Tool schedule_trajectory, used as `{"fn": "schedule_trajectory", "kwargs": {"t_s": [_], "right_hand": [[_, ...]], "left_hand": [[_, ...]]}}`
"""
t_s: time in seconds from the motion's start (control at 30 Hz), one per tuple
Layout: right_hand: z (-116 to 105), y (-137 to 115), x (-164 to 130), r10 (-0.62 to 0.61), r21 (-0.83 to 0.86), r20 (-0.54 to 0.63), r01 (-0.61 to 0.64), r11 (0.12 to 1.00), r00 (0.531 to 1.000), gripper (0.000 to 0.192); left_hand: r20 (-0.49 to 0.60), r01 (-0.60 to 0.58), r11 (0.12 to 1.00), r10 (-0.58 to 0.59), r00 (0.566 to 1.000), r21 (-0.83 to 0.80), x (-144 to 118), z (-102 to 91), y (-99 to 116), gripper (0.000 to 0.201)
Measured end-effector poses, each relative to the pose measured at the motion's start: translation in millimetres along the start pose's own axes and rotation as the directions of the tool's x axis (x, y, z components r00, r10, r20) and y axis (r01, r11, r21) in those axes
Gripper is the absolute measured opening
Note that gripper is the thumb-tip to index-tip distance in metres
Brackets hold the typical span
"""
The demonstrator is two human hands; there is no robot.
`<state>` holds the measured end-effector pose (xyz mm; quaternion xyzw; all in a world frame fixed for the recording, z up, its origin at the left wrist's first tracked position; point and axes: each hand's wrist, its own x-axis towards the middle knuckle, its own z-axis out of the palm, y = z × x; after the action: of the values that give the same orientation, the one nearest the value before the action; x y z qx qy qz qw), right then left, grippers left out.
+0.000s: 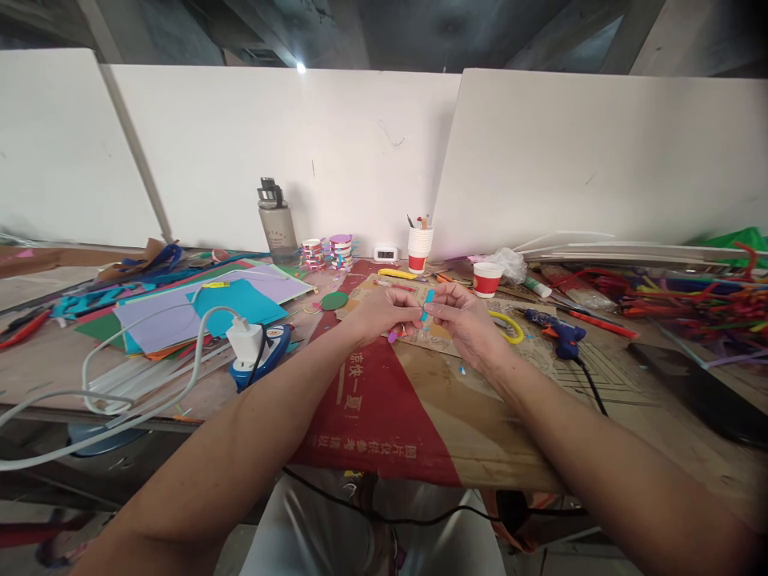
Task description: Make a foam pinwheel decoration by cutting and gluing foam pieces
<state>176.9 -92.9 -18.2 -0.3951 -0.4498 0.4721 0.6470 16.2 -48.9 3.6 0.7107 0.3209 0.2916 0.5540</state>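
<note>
Both my hands meet over the middle of the cardboard sheet (pixel 456 416). My left hand (pixel 384 310) and my right hand (pixel 462 316) pinch a small turquoise paper strip (pixel 427 304) between their fingertips. A purple scrap (pixel 393 336) pokes out under my left hand; whether that hand holds it I cannot tell. A green paper disc (pixel 334 301) lies just left of my left hand. Yellow-handled scissors (pixel 509 326) rest right of my right hand.
A blue glue gun (pixel 561 336) lies on the right with its cord. Coloured paper sheets (pixel 204 312), a white charger (pixel 245 340) and cable sit left. A water bottle (pixel 276 224), paper cups (pixel 486 278), a small clock (pixel 385 254) and pipe cleaners (pixel 696 300) line the back.
</note>
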Motion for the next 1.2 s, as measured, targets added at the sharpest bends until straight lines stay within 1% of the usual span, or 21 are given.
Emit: {"fn": "schedule_trajectory", "kwargs": {"t_s": [0.2,0.37,0.5,0.57,0.63,0.7,0.77,0.9,1.07,1.2], "right_hand": [[0,0,0,0.004,0.018,-0.002,-0.004,1.000,1.000,0.039],[0,0,1,0.003,0.041,-0.005,-0.003,0.999,1.000,0.037],[-1,-1,1,-0.012,0.032,-0.002,0.012,0.999,1.000,0.035],[0,-2,1,-0.018,0.048,-0.008,0.018,0.999,1.000,0.034],[1,-2,0,-0.008,0.077,-0.024,0.010,0.997,1.000,0.033],[1,-2,0,0.005,0.096,-0.031,-0.002,0.995,1.000,0.033],[2,-2,0,0.007,0.096,-0.034,-0.004,0.995,0.999,0.034],[2,0,0,0.000,0.089,-0.049,0.005,0.996,0.999,0.035],[2,1,0,-0.013,0.080,-0.047,0.017,0.997,0.999,0.034],[-1,1,0,-0.059,0.020,0.004,0.059,0.998,0.998,0.037]], "left_hand": [[0.008,0.015,1.000,-0.015,1.000,0.008,0,-0.2,0,0.019],[0.023,0.010,1.000,-0.010,1.000,0.007,2,0.9,-6,0.026],[0.024,0.014,0.992,-0.011,1.000,-0.125,1,4.7,-6,0.035],[0.031,0.016,0.987,-0.011,0.999,-0.162,0,6.9,-4,0.039],[0.024,0.005,0.993,-0.002,1.000,-0.121,-1,9.0,-2,0.037],[0.007,-0.008,0.999,0.009,1.000,-0.049,-1,10.8,-2,0.031],[-0.005,-0.016,1.000,0.016,1.000,-0.014,-1,11.9,-3,0.026],[-0.005,-0.030,0.999,0.029,1.000,-0.023,1,12.1,-8,0.019],[-0.004,-0.037,0.999,0.037,0.999,-0.037,1,11.6,-8,0.021],[0.006,-0.030,0.997,0.031,1.000,-0.066,2,11.0,-7,0.024]]}}
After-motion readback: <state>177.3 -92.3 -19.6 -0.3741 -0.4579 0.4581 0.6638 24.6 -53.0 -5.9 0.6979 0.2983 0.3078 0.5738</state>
